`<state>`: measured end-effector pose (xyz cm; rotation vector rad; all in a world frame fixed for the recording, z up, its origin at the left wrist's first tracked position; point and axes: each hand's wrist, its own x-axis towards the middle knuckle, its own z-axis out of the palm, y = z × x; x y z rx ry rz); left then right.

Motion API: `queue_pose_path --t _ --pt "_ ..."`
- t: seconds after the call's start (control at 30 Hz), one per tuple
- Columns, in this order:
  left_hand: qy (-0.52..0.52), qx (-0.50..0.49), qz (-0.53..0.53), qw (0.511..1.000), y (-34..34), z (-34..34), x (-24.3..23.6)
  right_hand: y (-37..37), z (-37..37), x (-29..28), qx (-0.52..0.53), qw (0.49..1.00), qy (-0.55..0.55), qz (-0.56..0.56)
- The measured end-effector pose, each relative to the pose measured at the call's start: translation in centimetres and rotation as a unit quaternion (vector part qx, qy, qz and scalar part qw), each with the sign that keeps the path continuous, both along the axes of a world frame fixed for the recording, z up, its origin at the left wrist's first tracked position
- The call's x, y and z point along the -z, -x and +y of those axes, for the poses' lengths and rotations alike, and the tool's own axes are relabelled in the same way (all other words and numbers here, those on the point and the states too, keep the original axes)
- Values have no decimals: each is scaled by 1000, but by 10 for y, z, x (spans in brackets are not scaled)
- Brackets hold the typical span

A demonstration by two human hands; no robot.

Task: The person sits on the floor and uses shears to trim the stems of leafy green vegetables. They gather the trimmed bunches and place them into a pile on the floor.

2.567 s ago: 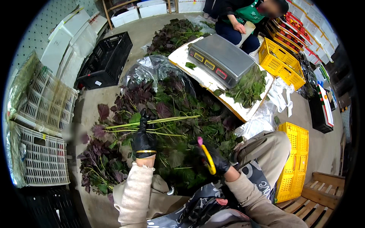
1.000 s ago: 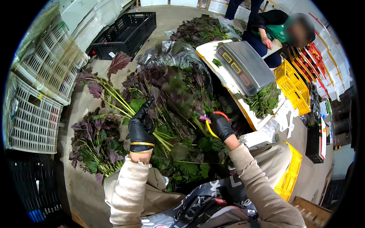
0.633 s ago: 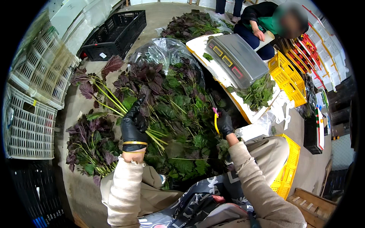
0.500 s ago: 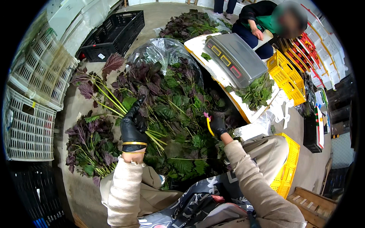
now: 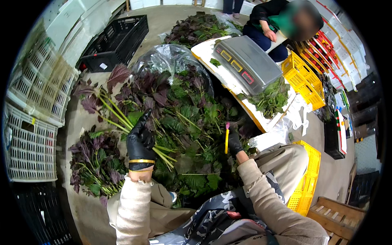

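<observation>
My left hand, in a black glove with gold bands at the wrist, is closed on a bunch of long green stems with purple leaves at their upper left end; the cut ends poke out right of the wrist. To its right my right hand, also gloved in black, is closed on a yellow-handled cutting tool with a pink part, probably shears. Beneath both hands spreads a large heap of purple and green leafy stems on clear plastic. A smaller pile lies at lower left.
A scale and greens sit on a white foam board. A person crouches behind it. Black crates, pale crates and yellow crates surround the heap. A wooden slatted crate stands at lower right.
The stems in my left hand have turned from horizontal to slanting up-left since the oldest frame. My right hand has moved slightly down, the tool now upright. The view has shifted.
</observation>
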<state>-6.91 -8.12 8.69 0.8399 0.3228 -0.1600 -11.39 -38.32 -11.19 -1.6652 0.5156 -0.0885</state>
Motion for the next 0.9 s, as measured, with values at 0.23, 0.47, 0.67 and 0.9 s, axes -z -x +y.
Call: queue_pose_path --t 0.23,0.47,0.67,0.9 --pt "-25 9 -4 1000 -2 -2 7 -25 -98 -83 52 961 240 -128" --pt "-15 21 -6 1000 -4 -24 6 -19 -221 -133 161 966 151 -135" --pt "-41 -2 22 999 -2 -29 0 -2 -177 -143 326 825 462 -14" --pt "2 17 3 1000 -7 -26 8 -29 -97 -99 -164 798 524 249"
